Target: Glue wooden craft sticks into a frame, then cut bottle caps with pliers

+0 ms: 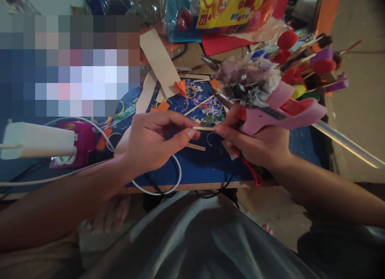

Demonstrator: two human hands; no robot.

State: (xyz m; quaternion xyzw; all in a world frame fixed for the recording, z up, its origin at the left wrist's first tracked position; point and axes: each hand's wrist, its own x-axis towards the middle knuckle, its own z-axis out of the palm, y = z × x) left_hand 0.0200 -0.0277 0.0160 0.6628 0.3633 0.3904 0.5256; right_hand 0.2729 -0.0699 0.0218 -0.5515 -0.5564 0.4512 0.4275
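Note:
A thin pale wooden stick [205, 128] is held level above the blue tabletop. The thumb and forefinger of my left hand [156, 138] pinch its left end. At the other end, my right hand [255, 144] grips it between thumb and fingers. A pink glue gun [270, 114] overlaps my right hand in view, with a clear glue stick [345, 142] out of its back; whether hand and gun touch, I cannot tell. Matted greyish fluff [246, 72] surrounds its front. Below the held stick lie more wooden sticks [197, 147]. Something red and looped [254, 172] shows under my right hand.
Paper scraps and tangled threads [207, 104] litter the blue table [207, 166]. A white charger [39, 140] is plugged into a magenta power block [84, 136], its white cable [180, 170] looping forward. Pompom-tipped sticks [323, 66] crowd the right; a plastic bag [228, 10] lies behind.

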